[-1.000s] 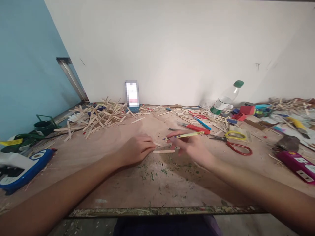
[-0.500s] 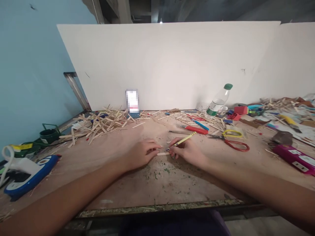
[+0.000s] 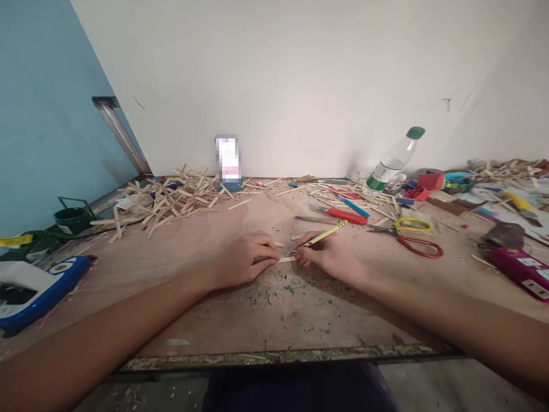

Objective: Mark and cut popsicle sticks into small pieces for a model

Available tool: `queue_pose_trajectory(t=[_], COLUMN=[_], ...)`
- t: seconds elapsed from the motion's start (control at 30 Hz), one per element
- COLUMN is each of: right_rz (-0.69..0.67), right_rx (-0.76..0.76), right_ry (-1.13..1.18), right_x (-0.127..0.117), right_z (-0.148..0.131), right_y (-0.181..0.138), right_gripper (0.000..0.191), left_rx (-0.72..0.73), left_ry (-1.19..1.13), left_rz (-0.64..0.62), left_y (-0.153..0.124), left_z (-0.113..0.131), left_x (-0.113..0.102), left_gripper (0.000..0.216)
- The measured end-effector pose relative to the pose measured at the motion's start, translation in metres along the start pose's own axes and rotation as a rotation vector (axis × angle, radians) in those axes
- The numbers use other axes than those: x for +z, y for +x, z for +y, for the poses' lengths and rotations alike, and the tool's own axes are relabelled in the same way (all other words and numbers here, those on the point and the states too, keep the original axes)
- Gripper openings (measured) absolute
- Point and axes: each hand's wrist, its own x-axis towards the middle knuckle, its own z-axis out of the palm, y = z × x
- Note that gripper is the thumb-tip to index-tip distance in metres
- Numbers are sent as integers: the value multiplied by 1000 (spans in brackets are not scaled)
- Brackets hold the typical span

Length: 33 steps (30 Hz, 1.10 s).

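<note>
A thin, pale wooden strip (image 3: 287, 259) lies on the tabletop between my two hands. My left hand (image 3: 246, 258) grips the strip's left end, fingers together and fingertips pressed down on it. My right hand (image 3: 326, 254) is closed around a yellow pencil (image 3: 328, 232), which slants up to the right. The pencil's lower tip is down at the strip's right end, partly covered by my fingers. Just beyond the hands lie a red utility knife (image 3: 344, 216) and a slim dark metal tool (image 3: 309, 219), with scissors (image 3: 398, 232) to the right.
A heap of wooden sticks (image 3: 171, 203) lies at the back left beside an upright phone (image 3: 228, 160). A tilted water bottle (image 3: 388, 166) is at the back right. Power strips, one blue (image 3: 51, 292) and one magenta (image 3: 521, 273), flank the table. Green crumbs dot the front.
The view has tipped down and come slightly closer, so the table items appear shifted. Both hands keep their places at the strip, and the pencil is still in my right hand.
</note>
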Motion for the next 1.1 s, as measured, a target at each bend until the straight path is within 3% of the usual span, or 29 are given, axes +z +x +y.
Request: queue_pose_trajectory(t=[0.3,1.1], right_rz=[-16,-13], right_rx=[-24,-8], right_ry=[-11,-77], right_x=[1,3], right_z=[0,-2], right_y=[0,-3], right_gripper=[15,14], left_rx=[56,69], left_ry=[-26,7], left_rz=[4,8], left_y=[0,-1], left_z=[-2,-3], left_x=[0,1], left_gripper=[20,21])
